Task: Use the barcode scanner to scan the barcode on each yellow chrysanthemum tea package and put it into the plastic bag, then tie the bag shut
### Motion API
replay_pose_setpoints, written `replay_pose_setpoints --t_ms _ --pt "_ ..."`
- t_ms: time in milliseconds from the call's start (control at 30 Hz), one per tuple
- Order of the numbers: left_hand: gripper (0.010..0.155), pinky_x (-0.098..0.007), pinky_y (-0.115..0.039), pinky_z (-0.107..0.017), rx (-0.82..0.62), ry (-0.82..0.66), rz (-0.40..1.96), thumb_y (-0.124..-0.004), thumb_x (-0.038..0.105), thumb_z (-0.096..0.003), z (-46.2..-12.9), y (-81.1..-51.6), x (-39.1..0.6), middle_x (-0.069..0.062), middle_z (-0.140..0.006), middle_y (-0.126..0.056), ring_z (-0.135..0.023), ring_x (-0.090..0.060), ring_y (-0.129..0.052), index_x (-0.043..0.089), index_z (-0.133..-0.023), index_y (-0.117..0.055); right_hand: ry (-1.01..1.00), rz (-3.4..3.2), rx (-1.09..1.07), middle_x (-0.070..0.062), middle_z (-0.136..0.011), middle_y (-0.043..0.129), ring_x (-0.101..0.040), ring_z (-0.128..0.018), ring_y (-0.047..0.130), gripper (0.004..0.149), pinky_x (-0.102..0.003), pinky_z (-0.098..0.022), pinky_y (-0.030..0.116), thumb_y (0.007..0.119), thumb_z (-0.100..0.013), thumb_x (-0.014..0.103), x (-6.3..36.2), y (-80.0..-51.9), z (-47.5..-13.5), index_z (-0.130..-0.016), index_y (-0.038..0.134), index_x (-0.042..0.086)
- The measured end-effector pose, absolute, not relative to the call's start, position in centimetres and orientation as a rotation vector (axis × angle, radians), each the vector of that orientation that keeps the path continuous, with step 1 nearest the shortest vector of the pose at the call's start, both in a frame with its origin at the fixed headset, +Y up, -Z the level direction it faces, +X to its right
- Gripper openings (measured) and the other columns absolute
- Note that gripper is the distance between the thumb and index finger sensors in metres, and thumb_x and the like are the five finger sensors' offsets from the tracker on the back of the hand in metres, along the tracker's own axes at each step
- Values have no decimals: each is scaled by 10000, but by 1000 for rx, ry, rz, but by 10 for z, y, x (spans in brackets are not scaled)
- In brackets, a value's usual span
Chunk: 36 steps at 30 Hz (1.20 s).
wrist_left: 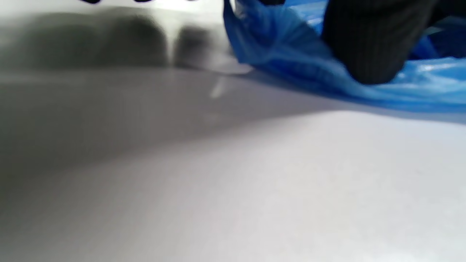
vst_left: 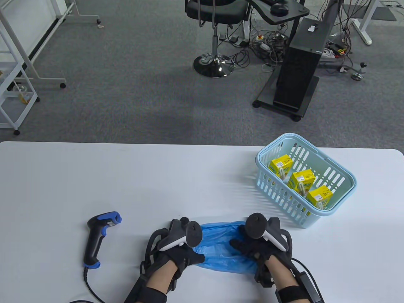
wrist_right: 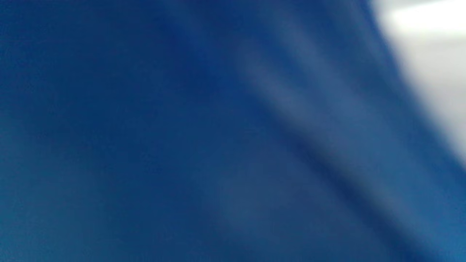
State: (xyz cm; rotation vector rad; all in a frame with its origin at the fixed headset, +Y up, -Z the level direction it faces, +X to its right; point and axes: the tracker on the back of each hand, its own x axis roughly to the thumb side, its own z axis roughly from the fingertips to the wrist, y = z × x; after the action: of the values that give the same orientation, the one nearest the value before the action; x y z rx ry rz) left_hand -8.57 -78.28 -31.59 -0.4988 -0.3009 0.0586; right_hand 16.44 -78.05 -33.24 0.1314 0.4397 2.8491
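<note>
A blue plastic bag [vst_left: 221, 249] lies flat and crumpled on the white table [vst_left: 157, 176] near its front edge. My left hand [vst_left: 192, 252] is at the bag's left end. In the left wrist view its thumb [wrist_left: 367, 47] presses on the bag [wrist_left: 287, 51], whose edge rises toward the fingers. My right hand [vst_left: 244, 246] lies on the bag's right part with its fingers bent down into the plastic. The right wrist view shows only blurred blue bag [wrist_right: 182, 145]. Three yellow tea packages [vst_left: 302, 181] stand in the light blue basket [vst_left: 344, 176]. The black and blue barcode scanner [vst_left: 99, 236] lies to the left.
The scanner's cable [vst_left: 90, 284] runs off the table's front edge. The basket sits at the right, just beyond my right hand. Beyond the table's far edge are grey carpet, an office chair [vst_left: 214, 19] and a computer tower [vst_left: 300, 69].
</note>
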Motion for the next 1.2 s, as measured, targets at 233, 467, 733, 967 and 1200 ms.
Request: replay_pose_setpoints --t_ms 233,467,733,967,1200 --pt "872 -762 -402 -688 -457 -322 81 -827 646 -414 -318 -771 -85 -223 -1197 -236 -1102 -538 -300 313 -1147 -492 371 2800 165 -147 -1105 377 -406 -1034 359 810 -668 -712 385 679 -299 652 172 -751 -327 -986 701 224" --pt "835 -762 -394 -693 -327 -339 210 -832 643 -410 -315 -727 -89 -215 -1206 -259 -1110 -534 -303 326 -1132 -559 417 2591 215 -168 -1119 333 -425 -1041 324 842 -683 -711 363 674 -315 666 184 -710 -326 -1023 661 210" --pt "790 -764 -398 -692 -280 -388 223 -831 638 -416 -308 -706 -84 -211 -1211 -291 -1111 -534 -323 341 -1113 -609 280 2462 258 -163 -1119 349 -423 -1040 339 823 -685 -708 364 679 -316 669 186 -697 -323 -1006 690 222" --pt "859 -774 -370 -701 -175 -359 244 -842 640 -409 -299 -668 -96 -202 -1222 -280 -1124 -531 -295 324 -1147 -537 140 2623 369 -159 -1134 320 -426 -1055 314 859 -697 -717 331 698 -320 666 178 -652 -309 -1056 608 232" --pt "950 -799 -256 -679 -102 -335 197 -836 679 -396 -291 -650 -105 -211 -1228 -243 -1108 -570 -206 306 -1177 -444 -22 2931 401 -137 -1144 308 -416 -1068 310 917 -704 -724 324 699 -306 677 181 -636 -299 -1089 508 240"
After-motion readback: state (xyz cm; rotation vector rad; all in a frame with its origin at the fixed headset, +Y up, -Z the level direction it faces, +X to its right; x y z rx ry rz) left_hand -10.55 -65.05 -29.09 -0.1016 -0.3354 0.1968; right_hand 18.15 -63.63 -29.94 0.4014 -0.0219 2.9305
